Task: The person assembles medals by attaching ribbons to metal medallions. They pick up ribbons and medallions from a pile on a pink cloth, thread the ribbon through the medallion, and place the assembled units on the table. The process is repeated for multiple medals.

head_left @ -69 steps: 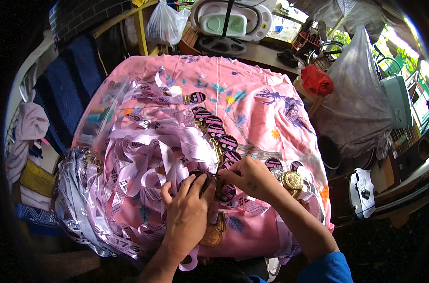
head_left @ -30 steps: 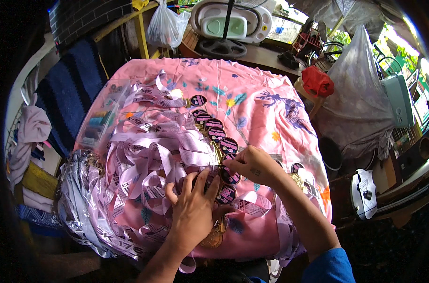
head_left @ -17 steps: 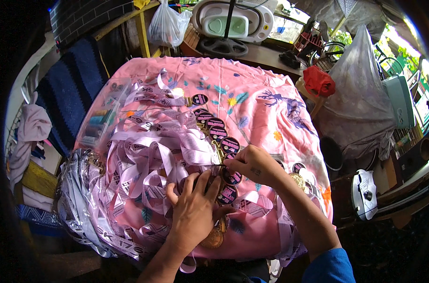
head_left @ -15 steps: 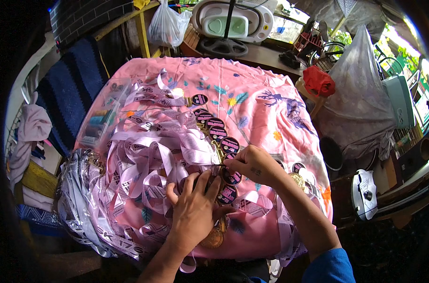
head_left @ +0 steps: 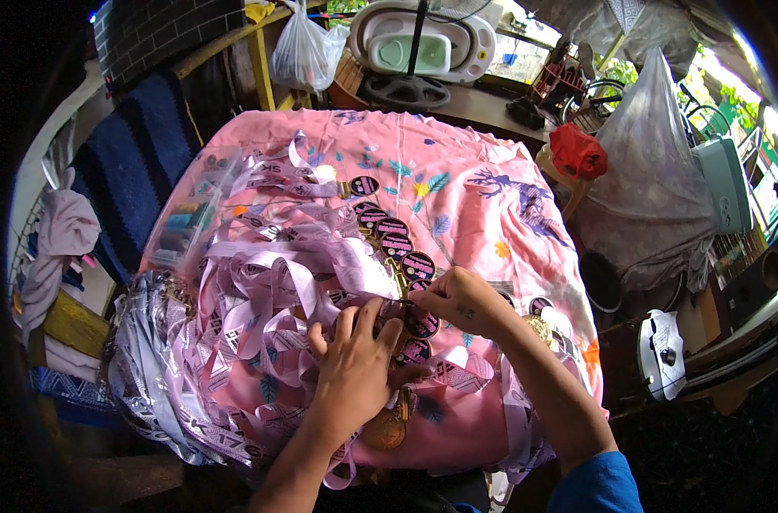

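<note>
A row of round medals (head_left: 417, 265) with black and pink faces runs down the pink cloth, their lilac ribbons (head_left: 296, 272) heaped to the left. My left hand (head_left: 351, 366) lies over the lower end of the row, fingers bent and thumb near a medal; what it grips is hidden beneath the fingers. Just above it, my right hand (head_left: 461, 299) pinches a thin dark thing whose tip points left among the medals' gold clasps; its kind is too small to tell. Below my left hand lies a gold medal (head_left: 384, 429), face up.
The pink patterned cloth (head_left: 483, 162) covers the table. On its left are a clear box of thread spools (head_left: 182, 224) and plastic-wrapped ribbons (head_left: 141, 359). More medals (head_left: 540, 328) lie beyond my right forearm. A striped blue chair cover (head_left: 126, 171) stands left, a big plastic bag (head_left: 649, 171) right.
My left hand has shifted slightly up and right, its fingers drawn in closer to my right hand. My right hand keeps its pinch in nearly the same place.
</note>
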`<state>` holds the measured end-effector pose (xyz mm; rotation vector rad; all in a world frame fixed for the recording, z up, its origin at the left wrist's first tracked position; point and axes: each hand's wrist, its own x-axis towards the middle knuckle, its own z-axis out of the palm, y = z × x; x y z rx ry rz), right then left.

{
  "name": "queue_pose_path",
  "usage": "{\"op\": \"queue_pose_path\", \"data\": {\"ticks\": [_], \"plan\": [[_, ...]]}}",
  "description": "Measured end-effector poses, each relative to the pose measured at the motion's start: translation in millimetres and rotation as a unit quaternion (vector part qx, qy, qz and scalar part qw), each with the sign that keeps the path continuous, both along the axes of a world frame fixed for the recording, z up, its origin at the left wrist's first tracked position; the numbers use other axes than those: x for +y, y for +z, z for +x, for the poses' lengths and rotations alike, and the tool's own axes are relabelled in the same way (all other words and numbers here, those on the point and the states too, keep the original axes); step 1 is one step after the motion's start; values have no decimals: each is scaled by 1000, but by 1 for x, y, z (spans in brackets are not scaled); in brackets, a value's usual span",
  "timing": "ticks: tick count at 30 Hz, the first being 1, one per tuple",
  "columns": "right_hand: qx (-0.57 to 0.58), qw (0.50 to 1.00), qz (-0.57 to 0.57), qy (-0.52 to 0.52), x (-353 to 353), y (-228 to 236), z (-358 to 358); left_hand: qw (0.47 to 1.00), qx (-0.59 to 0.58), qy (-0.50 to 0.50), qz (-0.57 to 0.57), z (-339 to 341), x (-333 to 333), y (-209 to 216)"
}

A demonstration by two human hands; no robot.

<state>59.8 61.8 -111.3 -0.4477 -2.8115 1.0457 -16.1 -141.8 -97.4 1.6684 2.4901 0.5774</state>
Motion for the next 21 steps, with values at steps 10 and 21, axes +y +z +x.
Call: {"op": "queue_pose_path", "data": {"ticks": [10, 21], "plan": [[-14, 999, 28, -37, -8, 2, 0, 1000, -4, -23, -16, -8, 4, -2], [-13, 998, 33, -49, -10, 7, 3, 1000, 8, -26, 1, -7, 4, -6]]}}
